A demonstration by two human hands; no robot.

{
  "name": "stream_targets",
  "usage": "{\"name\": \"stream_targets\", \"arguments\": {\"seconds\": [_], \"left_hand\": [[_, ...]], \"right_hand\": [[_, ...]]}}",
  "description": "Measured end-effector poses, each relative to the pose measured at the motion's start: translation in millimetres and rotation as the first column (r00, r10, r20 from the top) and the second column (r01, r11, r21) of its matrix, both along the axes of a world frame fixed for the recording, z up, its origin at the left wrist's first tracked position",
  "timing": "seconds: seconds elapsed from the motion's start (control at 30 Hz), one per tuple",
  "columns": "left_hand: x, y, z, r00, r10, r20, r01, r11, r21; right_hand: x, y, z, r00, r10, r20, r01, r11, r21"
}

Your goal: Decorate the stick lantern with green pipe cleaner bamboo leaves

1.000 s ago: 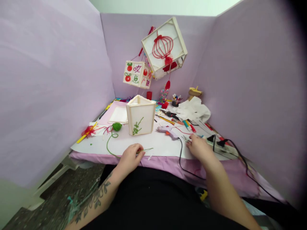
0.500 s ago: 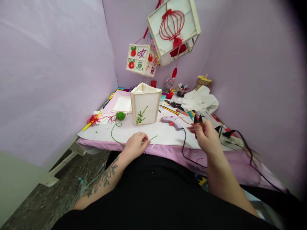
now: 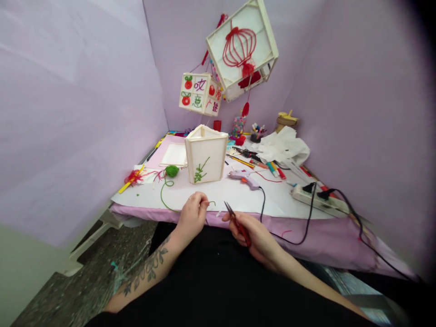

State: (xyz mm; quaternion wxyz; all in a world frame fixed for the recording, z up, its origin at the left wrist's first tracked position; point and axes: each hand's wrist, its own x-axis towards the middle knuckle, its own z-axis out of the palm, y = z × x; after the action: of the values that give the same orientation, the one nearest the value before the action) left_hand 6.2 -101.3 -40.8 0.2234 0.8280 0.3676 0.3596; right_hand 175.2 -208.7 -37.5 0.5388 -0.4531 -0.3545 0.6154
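Note:
My left hand (image 3: 194, 210), closed at the table's front edge, pinches green yarn (image 3: 212, 202) with a short end sticking out past the fingertips. From that hand the strand loops back to a green yarn ball (image 3: 171, 170). Just to the right, my right hand (image 3: 250, 231) grips red-handled snips (image 3: 241, 228), their dark pointed blades aimed up and left toward the yarn end without touching it. Behind both hands a white-panelled lantern frame (image 3: 206, 160) stands upright, a green yarn sprig on its front panel.
A lilac glue gun (image 3: 244, 179) lies right of the lantern, its cord near my right hand. A power strip (image 3: 320, 200) sits at the table's right. Decorated lanterns (image 3: 242, 50) hang overhead. Pencils, markers and crumpled white paper (image 3: 284, 146) lie at the back right.
My right hand has come left and down from near the power strip, bringing the snips beside my left hand. Less yarn now sticks out past my left fingertips.

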Motion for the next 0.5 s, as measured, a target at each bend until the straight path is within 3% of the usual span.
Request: {"name": "stream_targets", "arguments": {"seconds": [0.1, 0.2, 0.33, 0.5], "left_hand": [[-1, -6, 5.1, 0.993, 0.011, 0.120, -0.016, 0.999, 0.039], [0, -9, 7.4, 0.972, -0.060, 0.226, 0.040, 0.995, 0.089], [2, -10, 5.5, 0.969, -0.141, 0.201, 0.119, 0.986, 0.119], [1, -9, 0.7, 0.973, -0.169, 0.156, 0.147, 0.979, 0.138]], "right_hand": [[-6, -1, 3.6, 0.993, 0.060, -0.105, -0.069, 0.994, -0.086], [-8, 3, 6.3, 0.972, 0.098, -0.213, -0.131, 0.981, -0.145], [-12, 9, 6.0, 0.953, 0.086, -0.291, -0.124, 0.986, -0.113], [-13, 10, 1.1, 0.968, 0.041, -0.248, -0.057, 0.997, -0.055]]}}
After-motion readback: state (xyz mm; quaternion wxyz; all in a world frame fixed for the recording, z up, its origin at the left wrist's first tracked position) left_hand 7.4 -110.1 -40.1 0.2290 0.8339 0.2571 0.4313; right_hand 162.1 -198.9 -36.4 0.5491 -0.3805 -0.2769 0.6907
